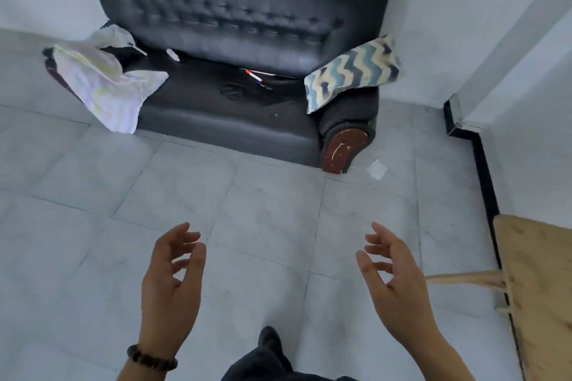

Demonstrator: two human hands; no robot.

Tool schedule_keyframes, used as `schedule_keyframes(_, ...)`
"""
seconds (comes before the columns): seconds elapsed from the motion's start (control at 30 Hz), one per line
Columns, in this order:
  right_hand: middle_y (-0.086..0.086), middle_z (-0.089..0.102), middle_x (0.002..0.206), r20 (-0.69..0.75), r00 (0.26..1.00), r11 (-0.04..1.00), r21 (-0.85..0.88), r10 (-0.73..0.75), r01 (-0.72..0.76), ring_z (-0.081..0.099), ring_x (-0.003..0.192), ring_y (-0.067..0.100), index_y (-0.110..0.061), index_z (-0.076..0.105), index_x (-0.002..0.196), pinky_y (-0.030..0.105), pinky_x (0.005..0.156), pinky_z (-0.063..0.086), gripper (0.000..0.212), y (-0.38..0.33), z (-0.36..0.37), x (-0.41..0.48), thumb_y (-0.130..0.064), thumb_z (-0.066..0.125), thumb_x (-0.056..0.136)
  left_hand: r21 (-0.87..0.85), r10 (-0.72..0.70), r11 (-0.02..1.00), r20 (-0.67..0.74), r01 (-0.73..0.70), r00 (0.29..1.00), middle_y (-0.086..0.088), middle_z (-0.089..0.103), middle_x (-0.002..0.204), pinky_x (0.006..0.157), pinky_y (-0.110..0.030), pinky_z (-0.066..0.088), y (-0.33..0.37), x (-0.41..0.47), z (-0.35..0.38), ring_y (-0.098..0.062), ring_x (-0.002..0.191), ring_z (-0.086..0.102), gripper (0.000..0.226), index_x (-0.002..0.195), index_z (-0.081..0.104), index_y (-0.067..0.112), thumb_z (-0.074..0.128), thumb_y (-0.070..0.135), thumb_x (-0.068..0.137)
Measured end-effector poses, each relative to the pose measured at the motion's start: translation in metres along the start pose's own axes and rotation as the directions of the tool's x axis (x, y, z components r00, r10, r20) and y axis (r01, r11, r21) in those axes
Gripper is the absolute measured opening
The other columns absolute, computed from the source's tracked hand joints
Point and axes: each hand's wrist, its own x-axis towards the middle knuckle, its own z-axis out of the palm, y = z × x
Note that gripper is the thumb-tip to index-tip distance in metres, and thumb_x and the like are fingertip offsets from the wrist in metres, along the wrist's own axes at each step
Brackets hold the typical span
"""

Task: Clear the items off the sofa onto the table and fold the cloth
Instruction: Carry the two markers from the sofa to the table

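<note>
Dark grey leather covers the tufted two-seat sofa (241, 49), which stands against the pale wall well ahead of both hands. The person's left hand (171, 284) hangs over the grey tiled floor (93, 195) with its fingers loosely spread and curled, holding nothing; a brown beaded bracelet (151, 360) circles that wrist. The right hand (393, 284) hovers level with it, palm turned inward, fingers likewise apart and empty.

Far beyond the left hand, a crumpled white cloth with faint pastel stripes (105, 86) drapes over the sofa's arm and spills down toward the floor. Straight ahead, between the two hands' lines of reach, a red-and-white pen (254, 75) lies on the seat cushion near the backrest, with a second darker pen just beside it, too blurred to make out well. A small white scrap (172, 54) sits at the back of the seat. Beyond the right hand, a cushion with blue and cream zigzag stripes (353, 71) leans on the other arm.

Right of the right hand, the corner of a pale plywood counter (538, 272) juts into sight. A white paper scrap (377, 169) lies on the floor near the sofa's wooden foot.
</note>
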Motion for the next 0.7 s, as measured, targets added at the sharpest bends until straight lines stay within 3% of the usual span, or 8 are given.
schedule_keyframes(0.17,-0.023,0.056,0.119,0.012,0.998,0.998,-0.026,-0.054,0.055,0.058,0.107,0.0,-0.038,0.044,0.136,0.018,0.082,0.051,0.05,-0.045,0.046,0.09,-0.045,0.056,0.088,0.002,0.015,1.0,-0.029,-0.015,0.999,0.01,0.066,0.108,0.073,-0.002,0.044,0.016,0.105,-0.009,0.008,0.095,0.059,0.029,0.122,0.055,0.022,0.06,0.014,0.094)
schedule_keyframes(0.37,-0.027,0.056,0.119,-0.009,1.0,1.0,0.027,-0.013,0.013,0.057,0.109,-0.003,-0.037,0.043,0.137,0.009,0.079,0.05,0.051,-0.048,0.109,0.217,-0.045,0.056,0.088,0.015,0.013,1.0,0.003,-0.013,1.0,0.011,0.066,0.108,0.075,-0.003,0.046,0.013,0.24,0.041,0.007,0.097,0.059,0.029,0.122,0.055,0.02,0.06,0.014,0.094)
schedule_keyframes(0.53,-0.023,0.056,0.12,0.033,0.999,0.997,0.073,0.003,-0.006,0.055,0.11,-0.003,-0.038,0.044,0.135,0.022,0.086,0.053,0.044,-0.063,0.162,0.364,-0.033,0.06,0.095,0.059,-0.002,0.998,0.039,0.0,0.999,0.011,0.065,0.11,0.074,-0.009,0.047,0.023,0.371,0.09,0.007,0.098,0.059,0.029,0.12,0.054,0.025,0.06,0.014,0.093)
schedule_keyframes(0.7,-0.023,0.056,0.12,0.092,0.994,0.996,0.075,-0.052,0.045,0.057,0.112,0.001,-0.045,0.041,0.135,0.021,0.088,0.051,0.047,-0.125,0.196,0.51,-0.029,0.062,0.096,0.066,-0.007,0.998,0.024,0.005,1.0,0.016,0.064,0.109,0.074,-0.01,0.044,0.058,0.499,0.109,0.01,0.098,0.058,0.031,0.109,0.051,0.041,0.059,0.015,0.093)
